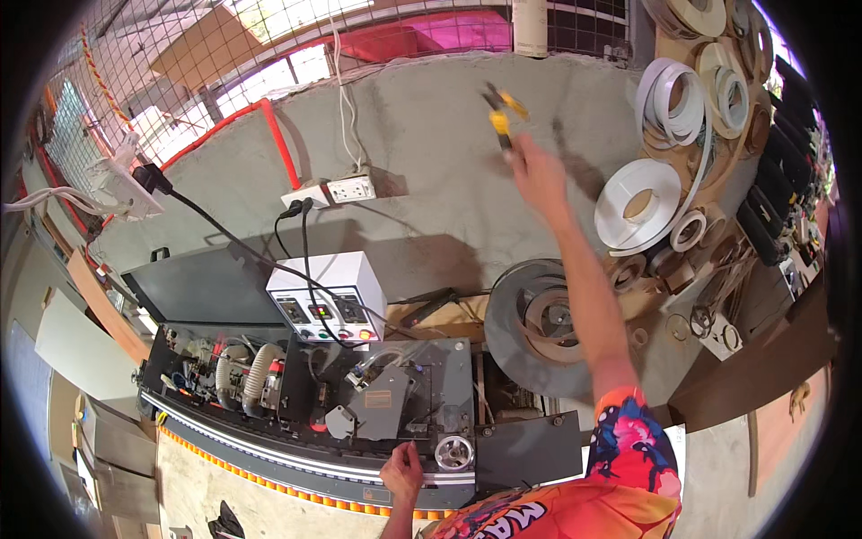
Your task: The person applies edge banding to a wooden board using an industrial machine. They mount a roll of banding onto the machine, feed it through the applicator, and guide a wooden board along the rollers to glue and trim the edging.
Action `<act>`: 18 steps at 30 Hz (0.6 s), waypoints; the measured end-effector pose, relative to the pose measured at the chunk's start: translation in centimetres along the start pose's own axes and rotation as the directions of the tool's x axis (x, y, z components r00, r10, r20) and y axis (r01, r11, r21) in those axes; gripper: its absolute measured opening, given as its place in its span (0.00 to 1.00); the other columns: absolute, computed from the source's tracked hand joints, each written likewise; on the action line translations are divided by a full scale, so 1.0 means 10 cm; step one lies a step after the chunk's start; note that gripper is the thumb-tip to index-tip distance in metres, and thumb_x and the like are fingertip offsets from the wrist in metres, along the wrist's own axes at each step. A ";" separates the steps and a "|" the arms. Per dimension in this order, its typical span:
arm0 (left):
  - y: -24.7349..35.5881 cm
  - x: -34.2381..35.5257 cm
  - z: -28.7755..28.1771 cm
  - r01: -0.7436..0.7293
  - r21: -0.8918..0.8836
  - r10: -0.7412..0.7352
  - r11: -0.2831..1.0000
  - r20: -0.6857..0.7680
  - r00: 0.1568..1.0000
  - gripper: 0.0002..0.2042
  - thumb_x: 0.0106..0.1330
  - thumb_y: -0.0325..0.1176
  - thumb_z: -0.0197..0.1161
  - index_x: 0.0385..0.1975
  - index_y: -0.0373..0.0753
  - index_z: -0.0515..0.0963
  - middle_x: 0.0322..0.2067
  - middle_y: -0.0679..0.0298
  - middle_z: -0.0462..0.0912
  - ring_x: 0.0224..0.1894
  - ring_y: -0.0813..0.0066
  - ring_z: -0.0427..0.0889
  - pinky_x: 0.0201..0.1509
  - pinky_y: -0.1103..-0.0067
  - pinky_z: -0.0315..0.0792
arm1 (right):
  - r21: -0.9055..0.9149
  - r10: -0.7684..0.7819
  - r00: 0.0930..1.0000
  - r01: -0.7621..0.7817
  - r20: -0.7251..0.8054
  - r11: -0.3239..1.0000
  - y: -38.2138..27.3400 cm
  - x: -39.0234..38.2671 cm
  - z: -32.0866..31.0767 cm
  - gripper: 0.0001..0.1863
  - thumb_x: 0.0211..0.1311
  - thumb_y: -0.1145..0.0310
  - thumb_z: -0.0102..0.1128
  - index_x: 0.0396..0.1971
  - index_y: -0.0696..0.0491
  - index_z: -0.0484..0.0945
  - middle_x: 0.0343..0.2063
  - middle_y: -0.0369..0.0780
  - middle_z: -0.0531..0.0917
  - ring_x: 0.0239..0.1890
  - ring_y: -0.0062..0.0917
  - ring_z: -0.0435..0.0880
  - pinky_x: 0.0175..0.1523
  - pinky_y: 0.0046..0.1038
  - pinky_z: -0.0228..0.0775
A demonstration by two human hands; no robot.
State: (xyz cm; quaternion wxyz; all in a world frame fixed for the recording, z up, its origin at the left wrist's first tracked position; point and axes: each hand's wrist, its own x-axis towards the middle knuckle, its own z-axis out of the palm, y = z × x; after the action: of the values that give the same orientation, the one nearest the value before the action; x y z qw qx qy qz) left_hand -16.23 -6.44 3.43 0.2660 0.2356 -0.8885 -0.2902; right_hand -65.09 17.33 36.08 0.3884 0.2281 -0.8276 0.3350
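My right hand (537, 178) reaches far out over the grey wall ledge, its fingers wrapped round one handle of a pair of pliers (499, 122) with yellow and black handles. The dark jaws point away from me, and the handles are spread apart. Down at the machine's front rail, my left hand (402, 472) is closed, fingers curled; whatever it may hold is hidden. Just right of it sits a silver handwheel (453, 453) on the dark edge-banding machine (377, 409). A white control box (329, 296) with lit displays stands at the machine's back.
Rolls of white edge banding (639, 205) hang at the right. A large grey reel (525, 337) lies beneath my right forearm. Black cables run from the control box to a white socket strip (351, 189). The machine's black lid (215, 286) stands raised at the left.
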 end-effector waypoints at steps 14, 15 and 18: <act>0.16 0.12 0.07 -0.021 0.025 0.023 0.999 -0.057 0.998 0.03 0.70 0.34 0.69 0.36 0.43 0.84 0.17 0.63 0.81 0.17 0.66 0.81 0.22 0.71 0.71 | -0.588 -0.047 0.998 0.061 0.039 0.806 -0.52 2.51 0.57 0.18 0.75 0.59 0.47 0.54 0.50 0.82 0.49 0.49 0.88 0.54 0.45 0.88 0.55 0.49 0.80; 0.17 0.11 0.08 -0.039 0.017 0.040 0.999 -0.059 0.997 0.03 0.70 0.34 0.69 0.36 0.43 0.84 0.17 0.63 0.81 0.17 0.66 0.81 0.22 0.71 0.71 | -0.586 -0.050 0.999 0.052 0.020 0.809 -0.44 2.50 0.59 0.19 0.75 0.58 0.48 0.55 0.50 0.81 0.49 0.50 0.88 0.53 0.45 0.88 0.54 0.49 0.80; 0.17 0.07 0.00 0.009 0.035 -0.008 0.999 -0.026 1.000 0.02 0.70 0.32 0.68 0.36 0.43 0.84 0.18 0.63 0.83 0.18 0.68 0.82 0.23 0.72 0.71 | -0.435 -0.073 0.997 0.054 -0.027 0.899 -0.42 2.11 0.74 0.22 0.76 0.51 0.47 0.55 0.50 0.81 0.46 0.52 0.88 0.52 0.47 0.88 0.53 0.53 0.79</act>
State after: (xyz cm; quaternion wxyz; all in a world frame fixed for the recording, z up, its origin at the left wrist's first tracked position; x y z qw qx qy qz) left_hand -17.20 -5.67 4.79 0.2721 0.2479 -0.8889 -0.2729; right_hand -78.58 6.58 50.97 0.4578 0.1556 -0.8649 0.1345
